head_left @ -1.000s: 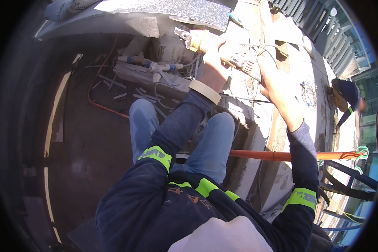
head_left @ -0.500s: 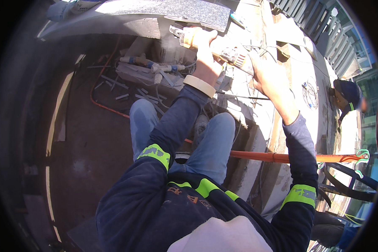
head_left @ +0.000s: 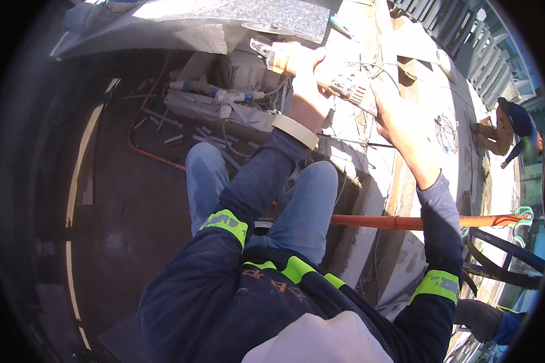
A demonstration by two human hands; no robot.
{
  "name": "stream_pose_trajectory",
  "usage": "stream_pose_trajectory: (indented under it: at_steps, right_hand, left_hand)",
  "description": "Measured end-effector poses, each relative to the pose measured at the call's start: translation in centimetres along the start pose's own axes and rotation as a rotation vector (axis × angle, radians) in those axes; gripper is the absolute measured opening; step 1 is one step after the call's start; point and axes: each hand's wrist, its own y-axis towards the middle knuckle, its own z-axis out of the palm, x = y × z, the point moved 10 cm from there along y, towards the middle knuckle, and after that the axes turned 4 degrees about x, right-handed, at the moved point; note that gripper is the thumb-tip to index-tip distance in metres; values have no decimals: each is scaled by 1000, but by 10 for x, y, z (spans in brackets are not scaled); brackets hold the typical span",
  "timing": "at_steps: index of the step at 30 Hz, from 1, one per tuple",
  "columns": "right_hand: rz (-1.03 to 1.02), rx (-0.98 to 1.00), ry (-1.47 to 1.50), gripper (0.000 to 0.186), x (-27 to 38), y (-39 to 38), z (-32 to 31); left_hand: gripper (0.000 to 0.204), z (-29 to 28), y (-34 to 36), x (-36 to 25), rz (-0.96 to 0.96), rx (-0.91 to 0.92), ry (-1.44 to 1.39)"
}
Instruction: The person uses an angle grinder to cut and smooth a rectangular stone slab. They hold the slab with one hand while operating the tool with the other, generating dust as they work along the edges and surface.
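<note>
Your left hand clasps the front half of a yellow angle grinder in hard sunlight, while your right hand is closed round its rear end, the two set apart along its body. The tool lies at the far reach of your arms, its long axis slanting from the tail by your right hand forward and leftward to the head, so your left hand is the nearer to its pale disc. That disc sits just beyond the head, at the near edge of a speckled grey slab; whether the two touch, you cannot tell from this angle. The slab stretches well to the left of the grinder, carrying pale bags at its far end. Below and left of the grinder are white-and-blue connectors, loose strips and a shadowed brown floor. Right of the grinder lies a coiled cable, with a bent-over co-worker farther out; an orange strap runs on the grinder's near side, toward your body.
</note>
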Motion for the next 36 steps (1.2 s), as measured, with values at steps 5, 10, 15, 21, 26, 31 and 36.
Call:
stream_pose_trajectory:
  at_steps: [5, 10, 15, 21, 26, 31, 36]
  right_hand:
    - [11, 35, 102, 65, 0, 15, 8]
    - [-34, 34, 110, 71, 7, 22, 9]
    - [-31, 6, 89, 67, 12, 9, -20]
    - [37, 104, 31, 78, -3, -12, -7]
    - [51, 92, 55, 76, -10, -16, 2]
    - [54, 69, 88, 73, -6, -8, 3]
    - [38, -5, 52, 69, -2, 0, 0]
  left_hand:
    - [17, -5, 10, 5, -164, -61, -227]
    - [19, -21, 28, 7, -195, -30, -302]
    - [19, -5, 13, 5, -193, -27, -309]
    - [12, 7, -3, -6, 154, 67, 8]
    - [11, 4, -2, 16, -82, -27, -102]
    - [13, -3, 2, 17, -145, -71, -252]
    - [19, -4, 4, 14, -172, -93, -213]
